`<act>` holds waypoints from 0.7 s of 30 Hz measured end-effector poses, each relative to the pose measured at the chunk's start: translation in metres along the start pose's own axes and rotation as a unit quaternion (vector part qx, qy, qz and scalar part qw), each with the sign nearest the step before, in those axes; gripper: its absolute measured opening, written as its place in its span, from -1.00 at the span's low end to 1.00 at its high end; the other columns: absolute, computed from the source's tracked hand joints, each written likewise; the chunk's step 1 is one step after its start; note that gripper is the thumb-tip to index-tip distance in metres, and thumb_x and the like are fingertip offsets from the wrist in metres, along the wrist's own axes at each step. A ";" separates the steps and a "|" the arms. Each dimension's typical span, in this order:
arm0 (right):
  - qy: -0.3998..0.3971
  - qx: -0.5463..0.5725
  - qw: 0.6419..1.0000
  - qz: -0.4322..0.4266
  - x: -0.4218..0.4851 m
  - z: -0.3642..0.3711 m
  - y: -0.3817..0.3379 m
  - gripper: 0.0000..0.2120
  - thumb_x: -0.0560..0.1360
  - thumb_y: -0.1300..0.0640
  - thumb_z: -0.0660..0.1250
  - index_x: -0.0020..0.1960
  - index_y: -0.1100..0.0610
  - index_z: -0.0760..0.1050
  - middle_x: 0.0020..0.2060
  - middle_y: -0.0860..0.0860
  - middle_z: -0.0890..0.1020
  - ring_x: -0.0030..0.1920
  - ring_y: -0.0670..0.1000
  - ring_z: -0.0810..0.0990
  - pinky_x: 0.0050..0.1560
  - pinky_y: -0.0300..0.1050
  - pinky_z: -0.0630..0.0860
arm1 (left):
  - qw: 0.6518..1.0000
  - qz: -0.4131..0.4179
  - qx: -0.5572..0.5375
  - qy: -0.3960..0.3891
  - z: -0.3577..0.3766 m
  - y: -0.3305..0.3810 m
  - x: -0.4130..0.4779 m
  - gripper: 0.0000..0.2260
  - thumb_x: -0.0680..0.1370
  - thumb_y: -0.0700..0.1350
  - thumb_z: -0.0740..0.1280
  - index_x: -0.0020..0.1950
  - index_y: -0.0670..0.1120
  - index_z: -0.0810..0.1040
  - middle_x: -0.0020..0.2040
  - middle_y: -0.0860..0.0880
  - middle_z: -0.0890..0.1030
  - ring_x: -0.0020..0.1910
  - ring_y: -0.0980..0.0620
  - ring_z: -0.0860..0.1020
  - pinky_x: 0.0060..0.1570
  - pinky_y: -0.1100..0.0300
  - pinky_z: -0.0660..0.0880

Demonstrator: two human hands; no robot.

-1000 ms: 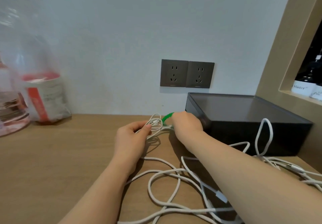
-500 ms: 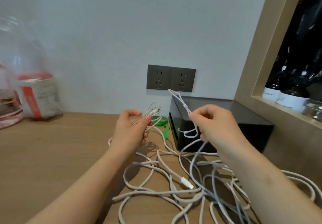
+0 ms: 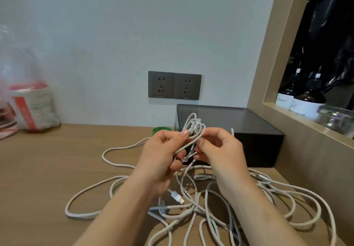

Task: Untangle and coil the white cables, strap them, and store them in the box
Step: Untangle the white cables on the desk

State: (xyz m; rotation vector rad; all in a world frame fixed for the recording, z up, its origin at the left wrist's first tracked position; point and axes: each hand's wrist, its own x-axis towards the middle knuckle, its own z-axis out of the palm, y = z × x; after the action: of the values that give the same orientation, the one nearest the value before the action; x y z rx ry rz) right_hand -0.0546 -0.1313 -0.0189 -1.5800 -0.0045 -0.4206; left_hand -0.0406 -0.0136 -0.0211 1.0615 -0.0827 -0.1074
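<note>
White cables (image 3: pixel 195 209) — a small coil (image 3: pixel 193 129) is now pinched by left hand (image 3: pixel 162 155) and right hand (image 3: pixel 220 150), brought together before the box (image 3: pixel 249 123); coiling is judged begun — the tangle remains near the desk (image 3: pixel 47 178) front edge.

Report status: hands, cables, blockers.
Left hand, right hand both pinching small white cable coil, lifted. Remaining white cables tangled on wooden table. Green strap, black rectangular box behind, untouched.

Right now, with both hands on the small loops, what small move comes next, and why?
Probably the right hand should draw more slack from the tangled cables on the table into the loops the left hand pinches; most cable lies loose.
</note>
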 end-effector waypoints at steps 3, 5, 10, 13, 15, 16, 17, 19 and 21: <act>0.014 -0.044 0.998 -0.031 0.001 0.001 0.005 -0.87 0.46 0.22 0.37 -0.13 -0.01 0.56 -0.23 -0.07 0.64 -0.16 -0.11 0.61 -0.18 -0.23 0.56 | 1.000 0.010 -0.005 -0.009 -0.003 0.000 0.000 -0.79 0.51 -0.12 0.30 -0.27 -0.15 0.36 -0.40 -0.03 0.54 -0.57 0.17 0.28 -0.71 0.42 0.17; 0.025 -0.045 0.998 -0.034 0.003 0.002 0.009 -0.87 0.45 0.23 0.38 -0.16 0.00 0.56 -0.22 -0.05 0.63 -0.14 -0.09 0.61 -0.10 -0.17 0.57 | 1.000 0.014 0.000 -0.014 -0.006 0.002 0.001 -0.79 0.52 -0.08 0.27 -0.22 -0.18 0.37 -0.41 -0.03 0.57 -0.60 0.16 0.29 -0.72 0.41 0.16; 0.042 -0.022 0.992 -0.113 0.003 0.001 0.004 -0.77 0.38 0.37 0.41 -0.28 0.05 0.54 -0.38 -0.06 0.63 -0.33 -0.19 0.58 -0.25 -0.33 0.51 | 0.992 0.010 0.085 -0.090 -0.016 0.005 -0.004 -0.84 0.44 -0.17 0.33 -0.23 -0.16 0.37 -0.33 -0.23 0.43 -0.64 0.14 0.24 -0.71 0.41 0.10; -0.006 -0.015 0.993 -0.117 0.001 0.000 0.001 -0.76 0.36 0.42 0.39 -0.28 0.10 0.55 -0.40 -0.09 0.65 -0.34 -0.21 0.60 -0.31 -0.41 0.49 | 0.982 0.001 0.139 -0.127 -0.022 0.009 -0.003 -0.85 0.44 -0.22 0.35 -0.09 -0.14 0.38 -0.45 -0.12 0.39 -0.66 0.14 0.27 -0.71 0.43 0.12; -0.041 0.013 0.997 -0.070 0.000 0.000 0.000 -0.82 0.37 0.40 0.39 -0.24 0.14 0.58 -0.35 -0.04 0.67 -0.30 -0.11 0.64 -0.29 -0.32 0.55 | 0.980 -0.008 0.134 -0.144 -0.026 0.012 -0.003 -0.68 0.34 -0.17 0.37 0.06 -0.17 0.42 -0.44 -0.10 0.47 -0.65 0.15 0.30 -0.72 0.43 0.14; -0.061 0.033 0.997 -0.039 0.000 0.000 0.000 -0.84 0.38 0.38 0.40 -0.24 0.13 0.59 -0.33 0.01 0.68 -0.29 -0.05 0.65 -0.28 -0.24 0.58 | 0.979 -0.011 0.129 -0.156 -0.027 0.013 -0.003 -0.63 0.32 -0.16 0.36 0.10 -0.19 0.45 -0.43 -0.10 0.52 -0.64 0.16 0.30 -0.72 0.44 0.14; -0.078 0.042 0.996 -0.012 0.000 0.000 0.000 -0.83 0.38 0.36 0.41 -0.25 0.10 0.60 -0.31 0.03 0.68 -0.26 0.00 0.66 -0.27 -0.18 0.59 | 0.977 -0.014 0.129 -0.170 -0.028 0.014 -0.004 -0.63 0.32 -0.15 0.35 0.10 -0.21 0.49 -0.43 -0.09 0.54 -0.64 0.16 0.30 -0.72 0.45 0.14; -0.103 0.035 0.994 0.022 0.000 0.000 0.002 -0.78 0.37 0.35 0.42 -0.27 0.03 0.61 -0.29 0.02 0.69 -0.22 0.03 0.68 -0.24 -0.11 0.59 | 0.970 -0.022 0.150 -0.188 -0.028 0.015 -0.004 -0.71 0.34 -0.14 0.35 0.01 -0.22 0.59 -0.47 -0.08 0.50 -0.62 0.17 0.29 -0.72 0.44 0.15; -0.112 0.046 0.992 0.037 0.000 0.000 0.002 -0.81 0.39 0.34 0.41 -0.18 0.06 0.60 -0.26 0.00 0.69 -0.19 0.02 0.68 -0.20 -0.14 0.58 | 0.972 -0.024 0.165 -0.164 -0.030 0.014 -0.003 -0.79 0.36 -0.12 0.36 -0.08 -0.21 0.62 -0.51 -0.06 0.44 -0.62 0.17 0.29 -0.72 0.43 0.15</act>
State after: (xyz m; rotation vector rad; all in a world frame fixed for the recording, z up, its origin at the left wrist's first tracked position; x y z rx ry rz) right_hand -0.0543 -0.1316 -0.0209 -1.5232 -0.1356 -0.1796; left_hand -0.0389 0.0193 -0.0229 1.3703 -0.3845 -0.3224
